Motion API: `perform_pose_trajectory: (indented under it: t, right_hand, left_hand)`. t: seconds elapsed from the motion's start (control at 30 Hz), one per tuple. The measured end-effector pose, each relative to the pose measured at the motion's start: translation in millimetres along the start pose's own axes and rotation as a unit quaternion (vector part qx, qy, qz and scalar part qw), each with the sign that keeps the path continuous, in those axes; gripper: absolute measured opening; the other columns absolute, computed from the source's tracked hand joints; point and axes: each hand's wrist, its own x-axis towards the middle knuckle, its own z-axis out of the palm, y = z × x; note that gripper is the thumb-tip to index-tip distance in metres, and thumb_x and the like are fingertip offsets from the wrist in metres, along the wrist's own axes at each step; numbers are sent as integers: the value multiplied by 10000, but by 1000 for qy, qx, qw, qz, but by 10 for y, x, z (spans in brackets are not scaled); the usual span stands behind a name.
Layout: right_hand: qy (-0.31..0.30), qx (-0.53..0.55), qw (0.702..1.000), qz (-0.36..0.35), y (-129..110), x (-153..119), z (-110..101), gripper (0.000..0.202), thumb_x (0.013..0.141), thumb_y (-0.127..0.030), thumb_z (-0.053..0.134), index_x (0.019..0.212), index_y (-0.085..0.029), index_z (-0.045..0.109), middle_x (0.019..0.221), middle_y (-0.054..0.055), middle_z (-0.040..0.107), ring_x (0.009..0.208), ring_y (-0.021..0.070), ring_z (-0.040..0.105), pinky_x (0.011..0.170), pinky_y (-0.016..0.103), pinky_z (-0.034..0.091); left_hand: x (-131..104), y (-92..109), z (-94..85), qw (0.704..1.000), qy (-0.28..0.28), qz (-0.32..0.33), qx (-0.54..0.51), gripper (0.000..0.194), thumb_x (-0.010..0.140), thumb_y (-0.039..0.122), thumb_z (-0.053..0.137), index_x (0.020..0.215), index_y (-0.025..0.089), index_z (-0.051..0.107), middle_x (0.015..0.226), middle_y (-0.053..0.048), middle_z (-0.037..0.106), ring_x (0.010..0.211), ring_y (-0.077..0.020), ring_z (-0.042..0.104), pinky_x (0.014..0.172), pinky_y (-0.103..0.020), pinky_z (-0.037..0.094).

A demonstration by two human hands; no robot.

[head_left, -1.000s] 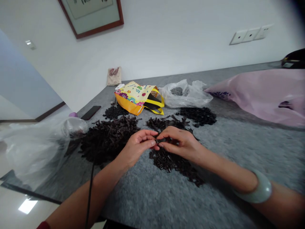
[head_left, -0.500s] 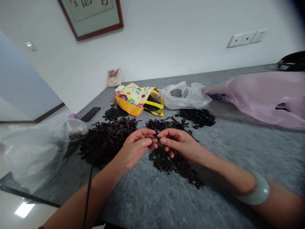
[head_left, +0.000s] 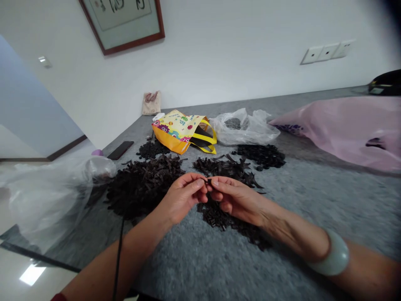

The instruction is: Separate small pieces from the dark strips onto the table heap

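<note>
My left hand (head_left: 184,194) and my right hand (head_left: 238,196) meet over the table, thumbs and forefingers pinched on a small black piece (head_left: 209,181). Its exact shape is too small to make out, and the fingertips cover part of it. Beneath and behind the hands is a pile of short black strips (head_left: 225,167). Small shiny black folded pieces (head_left: 216,217) are heaped just below the right hand. A larger mound of dark strips (head_left: 140,184) lies left of my left hand.
Behind are small black pieces (head_left: 263,155), a yellow bag (head_left: 175,125), a clear plastic bag (head_left: 250,131) and a pink bag (head_left: 338,125). A dark phone (head_left: 120,150) and another plastic bag (head_left: 46,196) lie left. A thin black cable (head_left: 119,255) crosses my left forearm.
Both hands have tilted slightly and their fingertips have closed nearer together around the small black piece. The view has shifted a little; the piles look the same.
</note>
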Motion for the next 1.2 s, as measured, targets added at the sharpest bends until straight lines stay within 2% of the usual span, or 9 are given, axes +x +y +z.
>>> perform_pose_trajectory:
  t: [0.2,0.37,0.67,0.8,0.9,1.07,1.13,1.2]
  right_hand:
    - [2,6,1000,13,46,24,-32,247,747,-318,859,879,-174,707,646,-42,537,529,40,444,412,98,354]
    - [2,-19,1000,16,70,31,-21,249,750,-332,854,903,-178,731,669,-34,555,539,40,451,411,98,351]
    - [8,-57,998,-5,50,16,42,276,686,-343,893,864,-189,750,672,-38,563,541,39,457,407,111,343]
    - [15,-135,989,-53,32,25,9,299,713,-392,868,911,-206,744,684,-20,633,508,47,475,412,141,361]
    - [15,-232,965,-118,4,28,-26,291,750,-408,832,926,-197,736,673,-15,648,494,58,487,426,168,387]
    - [34,-372,906,-198,-24,-13,-40,229,848,-386,729,964,-190,725,757,2,673,511,70,501,446,200,404]
    - [37,-440,861,-254,-31,-38,-35,169,888,-339,684,957,-190,730,797,13,681,583,89,548,508,216,435]
    - [32,-508,801,-316,-41,-59,-32,113,905,-272,663,948,-194,734,831,17,685,692,110,599,607,230,465]
  left_hand:
    - [-5,60,-39,997,26,-67,14,264,649,247,866,740,138,642,736,-11,693,599,-98,642,635,-241,511]
    - [-7,68,-43,995,43,-85,31,235,647,199,830,704,139,611,712,-21,693,583,-91,621,622,-236,480]
    - [-23,63,-32,994,39,-97,36,214,651,163,777,709,154,571,615,29,631,512,-70,574,620,-249,464]
    - [-22,60,-28,993,41,-98,43,190,655,161,766,707,152,583,580,38,606,502,-69,563,617,-249,465]
    - [-18,67,-35,993,42,-94,49,196,653,162,783,708,149,596,594,32,618,522,-77,583,629,-251,475]
    - [-20,100,-51,996,22,-60,69,271,628,213,854,751,132,626,679,2,675,595,-115,657,656,-259,499]
    - [-22,103,-52,996,15,-48,78,297,624,230,866,762,132,621,691,-1,683,600,-122,669,659,-261,502]
    - [-21,97,-56,995,12,-42,88,300,628,232,861,758,134,609,688,0,682,603,-127,676,666,-264,506]
